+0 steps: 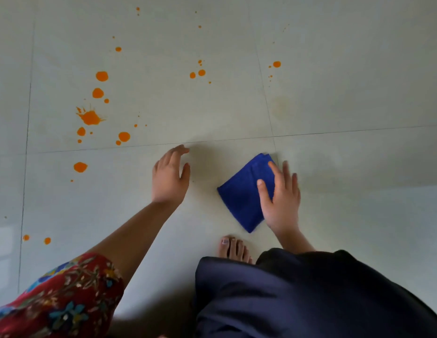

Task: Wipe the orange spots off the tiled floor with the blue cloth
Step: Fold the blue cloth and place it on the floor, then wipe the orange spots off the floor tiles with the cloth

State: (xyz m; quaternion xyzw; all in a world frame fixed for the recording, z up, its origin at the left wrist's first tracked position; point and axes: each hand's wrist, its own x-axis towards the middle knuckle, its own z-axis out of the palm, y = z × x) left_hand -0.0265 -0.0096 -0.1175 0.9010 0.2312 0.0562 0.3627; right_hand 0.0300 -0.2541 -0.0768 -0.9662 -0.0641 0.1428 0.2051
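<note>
Head view, looking down at a pale tiled floor (346,93) with thin dark grout lines.

Blue cloth (242,193) is lying folded on the floor, one corner pointing toward the person and another away, just this side of a grout crossing.

Right hand (281,198) is resting on the cloth's right half. Its fingers (273,172) are lying straight and spread, thumb on the fabric too, palm down. They are pressing flat, not curling round the cloth.

Left hand (168,176) is sitting well to the left of the cloth, apart from it. Its fingers (178,152) are lying loosely bent and close together, holding nothing. Whether the fingertips are touching the floor cannot be told.

Orange spots (90,117) are lying scattered beyond and left of the cloth, none touching it. The biggest splat and a cluster of round drops are sitting far left. Smaller drops are showing straight beyond the cloth and a few beyond and right. Two more are lying left of the cloth, nearer the person.

A faint yellowish patch (278,106) is showing on the tile just beyond the cloth.

A bare foot (233,247) is standing just near side of the cloth, under a dark garment (310,296). A red flowered sleeve (61,298) is covering the left upper arm.
</note>
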